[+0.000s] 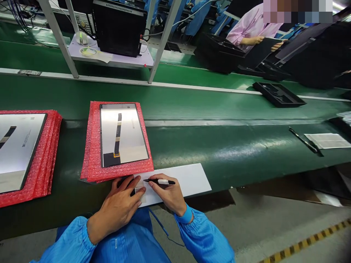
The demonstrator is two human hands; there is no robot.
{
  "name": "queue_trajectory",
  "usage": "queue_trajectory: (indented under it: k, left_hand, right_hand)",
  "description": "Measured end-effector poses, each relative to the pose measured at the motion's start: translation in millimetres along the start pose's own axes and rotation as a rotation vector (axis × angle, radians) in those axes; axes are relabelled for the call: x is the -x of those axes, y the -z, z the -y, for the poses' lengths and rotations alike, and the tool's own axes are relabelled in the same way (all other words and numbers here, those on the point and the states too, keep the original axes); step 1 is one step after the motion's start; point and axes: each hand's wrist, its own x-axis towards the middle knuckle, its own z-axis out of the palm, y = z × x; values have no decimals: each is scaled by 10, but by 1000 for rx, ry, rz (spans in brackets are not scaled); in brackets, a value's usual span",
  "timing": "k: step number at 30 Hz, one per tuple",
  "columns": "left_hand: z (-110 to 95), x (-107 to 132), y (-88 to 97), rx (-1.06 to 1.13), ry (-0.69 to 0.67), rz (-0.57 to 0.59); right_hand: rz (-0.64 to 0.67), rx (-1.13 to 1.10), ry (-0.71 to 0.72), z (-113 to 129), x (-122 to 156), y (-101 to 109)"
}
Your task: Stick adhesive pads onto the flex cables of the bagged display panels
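Overall, a green worktop [197, 148] carries everything within reach. Toward its left end, cut off by the view, lies a red padded stack [52, 140] topped by a flat panel [24, 149]. Nearer the hands, a second red stack [91, 153] bears another panel [130, 137], dark ribbon strip facing up.

White sheet [189, 179]: along the worktop's near edge, its far-left corner at the second stack's near edge; whether tucked under, cannot tell. Left hand [119, 204] spread over the sheet's left end, fingers apart, seemingly bearing down; no grasp visible. Right hand [171, 193] pinches a black-and-white pen [166, 181] between thumb and fingers, tip pointing left, close to the left fingertips. Tip contact with paper: cannot tell.

Judgement on technique: press the sheet flat with the left fingers, but back from the pen tip — they crowd it. Rest the right hand's heel on firm worktop, since the paper runs right along the edge. Light, even strokes; avoid nudging the stack, as a bump could shift the panel.
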Motion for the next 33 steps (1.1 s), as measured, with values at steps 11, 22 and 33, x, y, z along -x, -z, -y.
queue_trajectory:
  k: [11, 22, 33]
  left_hand:
    - [-1, -7, 18, -4, -5, 9]
    - [2, 0, 12, -6, -5, 18]
    - [4, 1, 19, -18, -24, 16]
  right_hand:
    - [14, -17, -34, -41, 7, 2]
    - [1, -38, -26, -80, 5, -2]
    - [9, -50, -18, -104, 38, 15]
